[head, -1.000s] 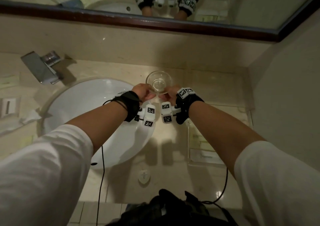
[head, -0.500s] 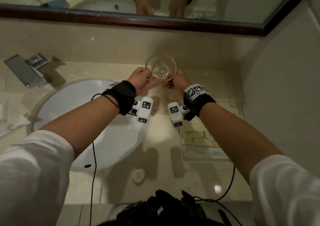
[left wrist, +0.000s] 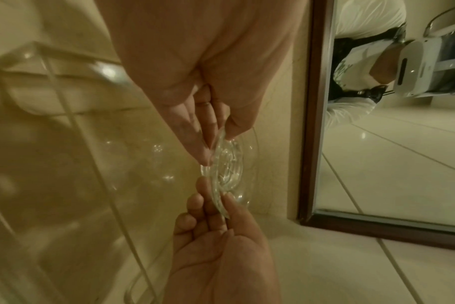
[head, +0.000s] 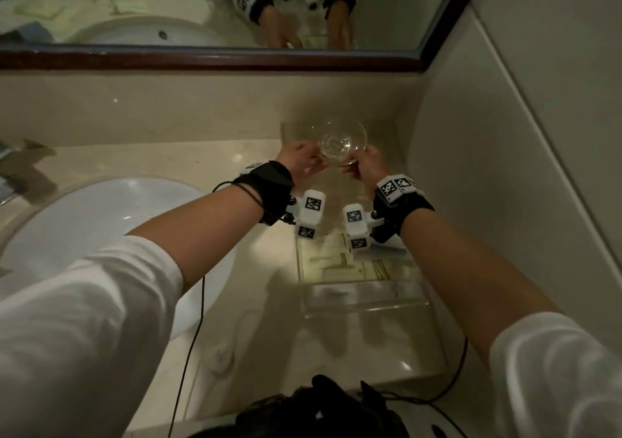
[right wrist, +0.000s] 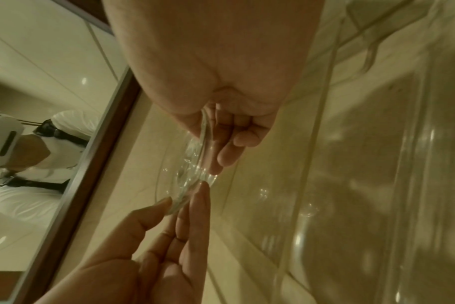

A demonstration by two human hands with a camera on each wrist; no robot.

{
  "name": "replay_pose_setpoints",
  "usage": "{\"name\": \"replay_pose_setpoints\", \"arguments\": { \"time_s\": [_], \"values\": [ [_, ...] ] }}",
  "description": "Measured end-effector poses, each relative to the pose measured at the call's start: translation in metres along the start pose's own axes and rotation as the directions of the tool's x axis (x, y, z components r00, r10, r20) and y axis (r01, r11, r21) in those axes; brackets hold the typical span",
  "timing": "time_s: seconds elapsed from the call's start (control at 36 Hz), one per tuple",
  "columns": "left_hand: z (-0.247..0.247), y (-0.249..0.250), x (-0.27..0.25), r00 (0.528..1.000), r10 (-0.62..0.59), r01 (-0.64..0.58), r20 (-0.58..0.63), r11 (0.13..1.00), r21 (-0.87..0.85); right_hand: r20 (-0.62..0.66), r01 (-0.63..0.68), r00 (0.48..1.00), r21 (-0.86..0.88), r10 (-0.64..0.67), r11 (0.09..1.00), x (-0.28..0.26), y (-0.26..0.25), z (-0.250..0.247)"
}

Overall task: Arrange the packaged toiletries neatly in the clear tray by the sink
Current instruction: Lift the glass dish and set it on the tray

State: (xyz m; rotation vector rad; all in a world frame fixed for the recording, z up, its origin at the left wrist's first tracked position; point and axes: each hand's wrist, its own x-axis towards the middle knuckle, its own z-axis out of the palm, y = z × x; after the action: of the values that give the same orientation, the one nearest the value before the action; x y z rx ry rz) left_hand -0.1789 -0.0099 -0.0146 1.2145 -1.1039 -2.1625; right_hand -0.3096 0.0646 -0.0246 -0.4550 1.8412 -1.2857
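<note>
A small clear glass dish [head: 338, 143] hangs over the far end of the clear tray [head: 367, 309], close to the back wall. My left hand [head: 303, 161] pinches its left edge and my right hand [head: 365, 165] pinches its right edge. In the left wrist view the dish [left wrist: 227, 164] stands edge-on between thumb and fingers of both hands. The right wrist view shows the same dish [right wrist: 192, 170] pinched from both sides. Cream packaged toiletries [head: 340, 262] lie flat in the middle of the tray, partly hidden by the wrist cameras.
The white sink basin [head: 101, 222] is on the left, with the faucet [head: 13, 172] at the far left edge. A framed mirror [head: 202, 10] runs along the back. The tiled wall [head: 521, 135] closes the right side. A small round cap [head: 220, 358] lies on the counter's front.
Both hands have carried the glass dish away from me and to the right, from beside the basin to the back corner over the tray's far end.
</note>
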Motion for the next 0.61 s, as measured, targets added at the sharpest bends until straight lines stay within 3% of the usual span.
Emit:
{"name": "replay_pose_setpoints", "arguments": {
  "time_s": [0.33,0.44,0.61],
  "values": [
    [0.022,-0.014,0.008,0.996,-0.028,0.033,-0.081,0.998,0.059,0.021,-0.102,0.995,0.071,0.101,0.992,0.025,0.016,-0.016],
    [0.021,-0.014,0.010,0.996,-0.041,0.047,-0.075,0.995,0.085,0.081,-0.132,0.989,0.065,0.127,0.989,0.027,0.010,-0.014],
    [0.021,-0.019,0.014,0.992,-0.041,0.048,-0.119,0.998,0.051,0.072,-0.108,0.992,0.041,0.105,0.993,0.030,0.019,-0.014]
  ]
}}
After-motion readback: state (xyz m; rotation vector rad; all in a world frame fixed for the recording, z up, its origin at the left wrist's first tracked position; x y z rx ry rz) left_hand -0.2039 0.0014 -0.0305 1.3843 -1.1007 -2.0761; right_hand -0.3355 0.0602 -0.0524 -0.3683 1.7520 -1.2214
